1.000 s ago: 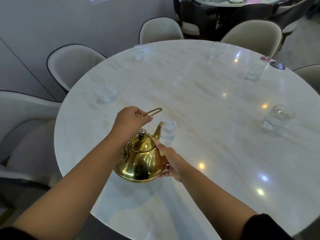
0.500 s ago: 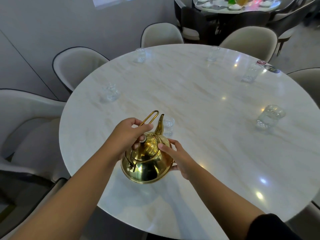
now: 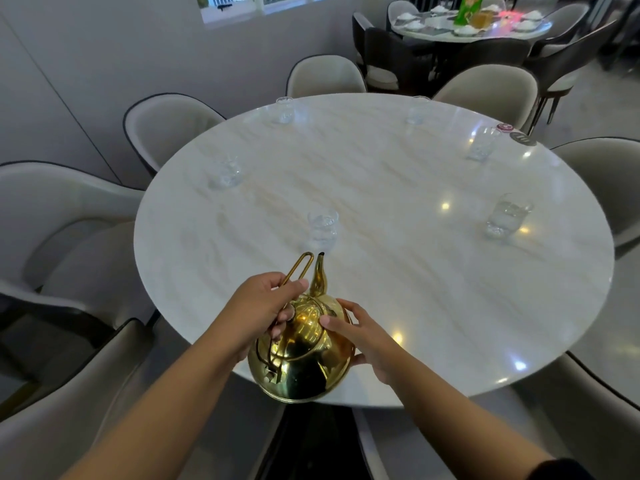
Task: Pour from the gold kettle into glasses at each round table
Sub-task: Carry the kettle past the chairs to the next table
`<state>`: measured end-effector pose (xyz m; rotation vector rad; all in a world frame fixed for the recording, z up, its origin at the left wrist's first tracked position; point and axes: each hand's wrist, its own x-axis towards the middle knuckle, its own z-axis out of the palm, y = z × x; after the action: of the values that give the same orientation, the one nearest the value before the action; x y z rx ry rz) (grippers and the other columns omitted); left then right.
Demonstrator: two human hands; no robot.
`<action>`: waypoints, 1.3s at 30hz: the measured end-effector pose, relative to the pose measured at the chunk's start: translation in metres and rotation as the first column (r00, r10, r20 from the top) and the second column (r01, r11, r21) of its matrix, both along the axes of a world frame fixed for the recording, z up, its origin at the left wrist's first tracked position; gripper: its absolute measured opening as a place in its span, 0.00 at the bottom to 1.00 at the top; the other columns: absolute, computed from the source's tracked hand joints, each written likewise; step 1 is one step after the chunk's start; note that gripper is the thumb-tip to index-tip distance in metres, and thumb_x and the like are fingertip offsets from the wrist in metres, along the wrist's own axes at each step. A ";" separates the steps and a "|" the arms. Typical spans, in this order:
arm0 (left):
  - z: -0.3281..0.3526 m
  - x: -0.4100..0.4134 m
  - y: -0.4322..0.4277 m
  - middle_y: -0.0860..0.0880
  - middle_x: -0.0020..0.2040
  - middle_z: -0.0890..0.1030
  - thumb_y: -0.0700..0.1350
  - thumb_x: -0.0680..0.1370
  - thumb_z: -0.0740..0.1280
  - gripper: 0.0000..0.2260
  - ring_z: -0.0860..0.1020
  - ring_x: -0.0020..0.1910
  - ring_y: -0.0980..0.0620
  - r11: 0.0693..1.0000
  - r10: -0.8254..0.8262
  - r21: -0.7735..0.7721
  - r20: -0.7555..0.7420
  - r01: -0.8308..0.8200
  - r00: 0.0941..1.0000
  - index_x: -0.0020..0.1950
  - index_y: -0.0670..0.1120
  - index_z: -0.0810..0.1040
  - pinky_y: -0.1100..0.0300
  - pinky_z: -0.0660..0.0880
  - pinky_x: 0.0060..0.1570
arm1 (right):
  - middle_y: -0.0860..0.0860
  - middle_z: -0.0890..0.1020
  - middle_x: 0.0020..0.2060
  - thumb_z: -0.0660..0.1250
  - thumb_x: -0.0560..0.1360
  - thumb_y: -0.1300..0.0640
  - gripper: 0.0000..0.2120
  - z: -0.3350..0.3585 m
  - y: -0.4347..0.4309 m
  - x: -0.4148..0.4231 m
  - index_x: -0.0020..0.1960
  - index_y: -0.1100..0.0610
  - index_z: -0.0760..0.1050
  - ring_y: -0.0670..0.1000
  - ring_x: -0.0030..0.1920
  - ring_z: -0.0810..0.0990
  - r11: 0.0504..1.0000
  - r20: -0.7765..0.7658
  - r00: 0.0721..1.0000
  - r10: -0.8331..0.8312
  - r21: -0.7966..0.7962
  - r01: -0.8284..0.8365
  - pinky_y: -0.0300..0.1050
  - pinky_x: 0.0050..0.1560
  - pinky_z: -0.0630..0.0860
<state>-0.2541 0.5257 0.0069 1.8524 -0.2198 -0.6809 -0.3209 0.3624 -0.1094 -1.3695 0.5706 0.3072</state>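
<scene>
Our left hand (image 3: 263, 306) gripped the handle (image 3: 299, 268) of the gold kettle (image 3: 304, 351); our right hand (image 3: 360, 336) pressed flat-fingered on its side. Just beyond its spout (image 3: 319, 275) stood the nearest glass (image 3: 322, 230) — holding level seemed wisest.

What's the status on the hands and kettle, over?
Left hand grips gold kettle by its handle; right hand steadies its body. Spout aims at nearest glass, short of it, no stream. Path between clear.
</scene>
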 end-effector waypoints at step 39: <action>0.043 -0.313 -0.137 0.54 0.20 0.69 0.53 0.80 0.60 0.15 0.63 0.17 0.58 0.892 -0.396 -0.158 0.177 0.423 0.901 0.41 0.42 0.71 0.61 0.62 0.27 | 0.52 0.69 0.71 0.72 0.62 0.33 0.46 0.026 -0.072 -0.354 0.75 0.42 0.59 0.56 0.66 0.73 0.871 0.195 0.860 -0.472 -0.052 0.489 0.59 0.64 0.73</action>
<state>-0.5674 0.3885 0.0503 1.6792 -0.7630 -0.7855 -0.6752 0.2904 -0.0831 -1.2831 0.7653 -0.2530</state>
